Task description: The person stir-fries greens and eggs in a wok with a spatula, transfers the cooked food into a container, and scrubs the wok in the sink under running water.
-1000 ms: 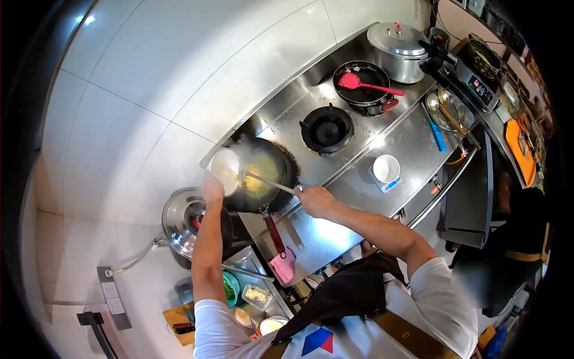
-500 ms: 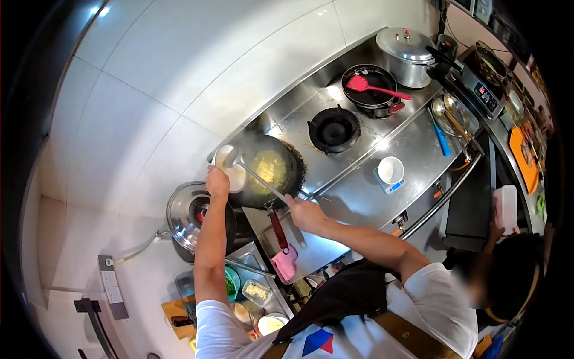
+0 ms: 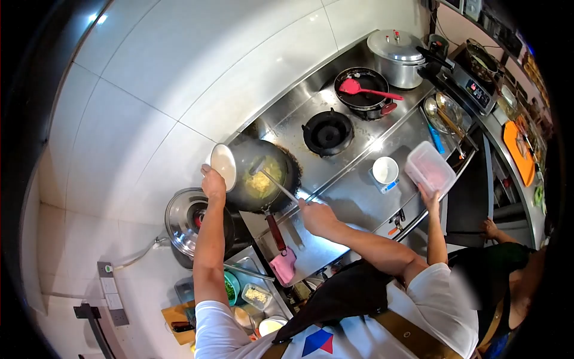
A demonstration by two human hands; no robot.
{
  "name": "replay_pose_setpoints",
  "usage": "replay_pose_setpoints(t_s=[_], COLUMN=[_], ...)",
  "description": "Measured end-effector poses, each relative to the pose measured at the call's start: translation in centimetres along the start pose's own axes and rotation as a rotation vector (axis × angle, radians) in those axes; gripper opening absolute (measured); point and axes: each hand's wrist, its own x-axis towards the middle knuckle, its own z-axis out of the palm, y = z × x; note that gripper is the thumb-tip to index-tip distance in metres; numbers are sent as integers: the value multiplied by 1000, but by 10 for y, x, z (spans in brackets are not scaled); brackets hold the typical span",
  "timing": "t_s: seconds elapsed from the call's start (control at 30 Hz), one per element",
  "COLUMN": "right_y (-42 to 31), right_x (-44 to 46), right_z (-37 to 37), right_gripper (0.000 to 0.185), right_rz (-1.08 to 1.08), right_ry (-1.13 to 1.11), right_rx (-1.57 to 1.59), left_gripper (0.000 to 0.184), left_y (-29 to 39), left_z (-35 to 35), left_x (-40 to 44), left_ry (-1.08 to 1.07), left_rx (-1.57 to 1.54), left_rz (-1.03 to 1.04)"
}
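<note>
My left hand [image 3: 213,181] is closed on the rim of a white bowl [image 3: 223,166], held tilted at the left edge of a dark wok [image 3: 240,194]. My right hand [image 3: 318,218] grips the long handle of a metal ladle [image 3: 280,186]. The ladle's head is down in the wok, touching yellow food [image 3: 260,184] that looks like egg in pale liquid. Below the wok, its wooden handle [image 3: 275,232] points toward me, near a pink cloth [image 3: 283,265].
A co-worker's hand [image 3: 431,197] holds a clear plastic container [image 3: 429,169] over the counter's right edge. Near it a white cup [image 3: 385,170] stands on a small scale. Behind are a bare burner [image 3: 328,133], a pan with a red spatula [image 3: 359,87] and a pressure cooker [image 3: 396,57].
The ladle's head has moved from the bowl into the wok. My left hand has tipped the bowl. A co-worker has brought the plastic container in over the counter.
</note>
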Motion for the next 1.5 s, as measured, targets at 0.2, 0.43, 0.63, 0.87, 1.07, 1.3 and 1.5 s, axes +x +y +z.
replay_pose_setpoints(t_s=[0.2,0.43,0.63,0.87,1.07,1.3,1.5], right_y=[20,29,-5,3,-18,-30,-59], right_x=[9,60,74,41,18,32,40], right_z=[-1,45,54,33,2,23,-45], right_gripper=[26,21,16,15,17,16,4], right_rz=[-74,45,107,140,170,290,370], right_ry=[121,-132,-176,-252,-259,-222,-153], right_rx=[190,468,582,540,502,698,902], left_gripper=[41,47,39,37,40,44,49], left_y=[-69,-112,-145,-130,-88,-38,7], left_z=[21,15,-6,-8,0,47,124], left_x=[-9,-143,-259,-414,-493,-499,-488], left_ry=[-149,155,346,328,-3,-366,-480], left_rx=[-1137,-1517,-1503,-1424,-1563,-1687,-1782], left_rz=[-560,-683,-734,-923,-1126,-1122,-1005])
